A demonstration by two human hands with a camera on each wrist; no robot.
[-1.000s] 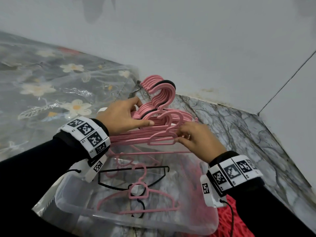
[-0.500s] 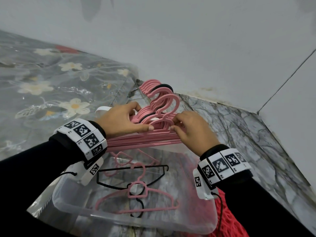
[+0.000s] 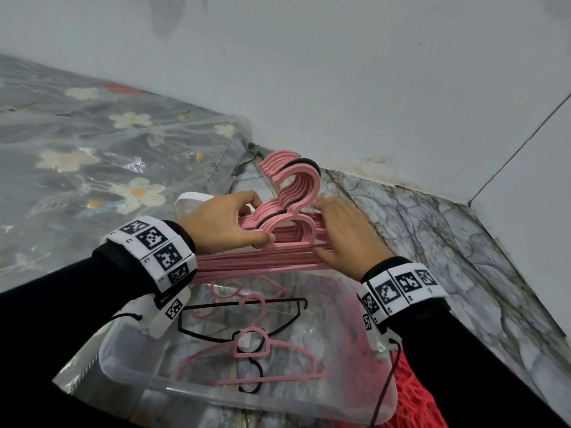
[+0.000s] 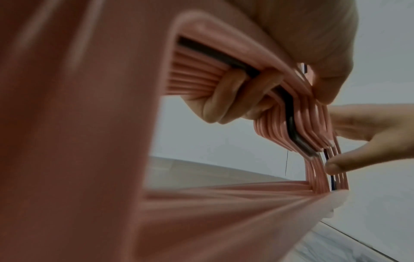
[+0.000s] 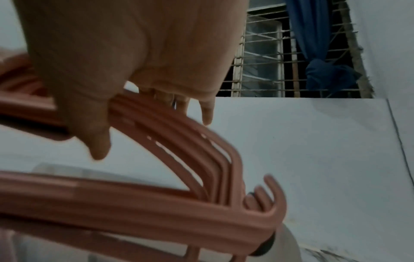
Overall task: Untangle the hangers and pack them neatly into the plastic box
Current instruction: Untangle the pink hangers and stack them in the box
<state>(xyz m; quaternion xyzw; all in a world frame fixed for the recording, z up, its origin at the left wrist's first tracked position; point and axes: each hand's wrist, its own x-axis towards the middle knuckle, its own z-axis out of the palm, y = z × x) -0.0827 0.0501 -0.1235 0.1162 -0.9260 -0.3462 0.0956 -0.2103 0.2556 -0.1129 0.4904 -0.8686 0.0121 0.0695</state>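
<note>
A stack of pink hangers (image 3: 293,193) with one black one sandwiched in it hovers over the far end of the clear plastic box (image 3: 278,406). My left hand (image 3: 225,227) grips the stack at the necks, its fingers (image 4: 224,106) curled through the hangers. From the right, my right hand (image 3: 343,236) holds the stack's shoulder, thumb (image 5: 98,141) on the near side and fingers behind. In the box lie a pink hanger (image 3: 253,350) and a black hanger (image 3: 222,306). The stack's left ends are hidden behind my left wrist.
Flowered bedding under clear plastic (image 3: 92,165) lies to the left. A grey wall (image 3: 340,72) stands close behind the stack. Marbled floor (image 3: 448,242) runs to the right, and red mesh (image 3: 414,396) lies by the box's right corner.
My right hand pushed the front pink hanger back into line with the stack, then slid up along the stack's right side. The left hand kept its grip.
</note>
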